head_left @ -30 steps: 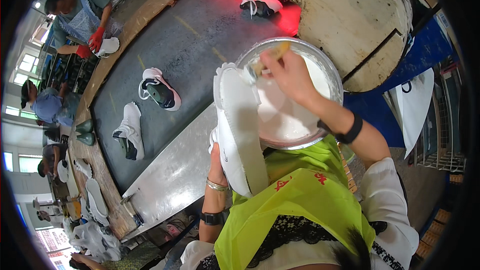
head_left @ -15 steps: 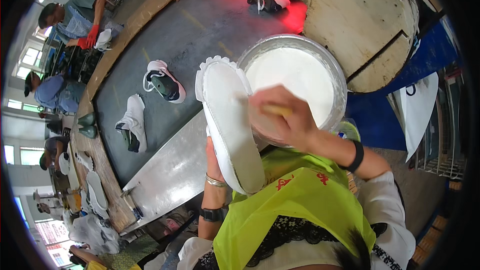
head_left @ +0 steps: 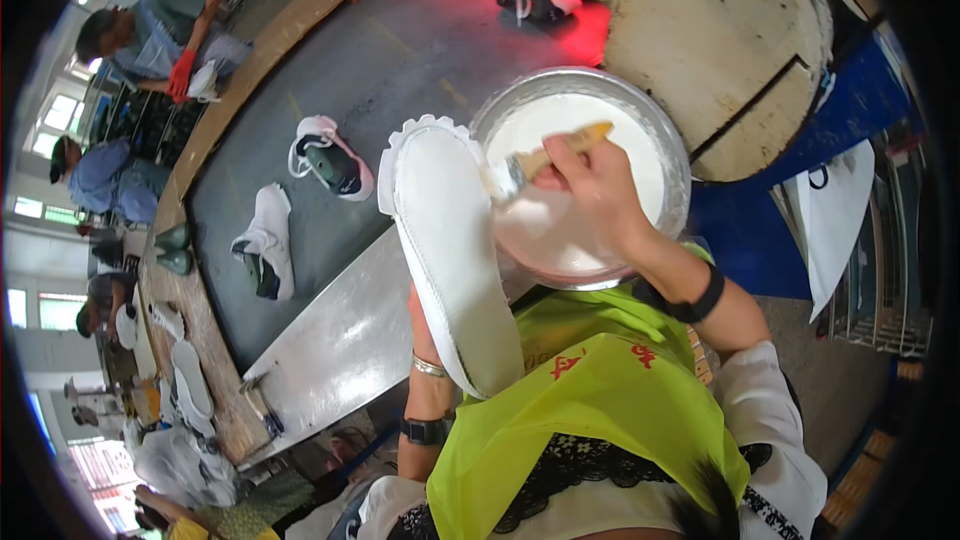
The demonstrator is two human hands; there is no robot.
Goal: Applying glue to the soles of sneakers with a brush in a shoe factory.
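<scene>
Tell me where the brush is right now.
In the head view, the brush is just right of centre, in the person's right hand, over the metal bowl, its bristles beside the white shoe's sole.

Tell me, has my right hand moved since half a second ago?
Yes: the right hand has moved up and rightward in view, judged against the metal basin.

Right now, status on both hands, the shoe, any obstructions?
Left hand holds white shoe, sole toward camera. Right hand grips brush above basin, bristles near sole edge. Nothing visible between them.
</scene>
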